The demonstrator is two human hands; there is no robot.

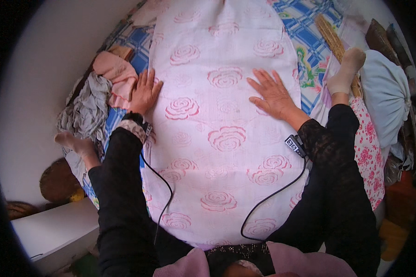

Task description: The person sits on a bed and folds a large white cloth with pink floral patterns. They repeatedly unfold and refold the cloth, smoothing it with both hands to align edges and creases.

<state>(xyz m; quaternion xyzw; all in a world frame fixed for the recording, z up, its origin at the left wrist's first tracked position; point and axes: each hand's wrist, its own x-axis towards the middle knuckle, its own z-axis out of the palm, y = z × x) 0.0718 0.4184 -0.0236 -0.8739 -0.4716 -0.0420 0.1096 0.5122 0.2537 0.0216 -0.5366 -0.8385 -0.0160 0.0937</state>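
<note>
A long white cloth [196, 147] with pink rose outlines lies spread flat between my legs, reaching from my lap to the far edge of the view. My left hand [144, 92] rests at its left edge with fingers stretched out, close to a folded pink cloth [118, 76]. On the right part of the white cloth, my right hand [272, 95] lies flat, fingers spread. Neither hand holds anything. Each wrist carries a small black device with a black cable [270, 198] that runs back toward my body.
A blue patterned sheet [300, 18] shows under the white cloth. Crumpled grey cloth [88, 106] lies on the left by a wall. On the right are a pale blue tied bundle [384, 97], a tan woven strip [329, 39] and a red-flowered cloth [367, 154]. A white box [55, 226] stands lower left.
</note>
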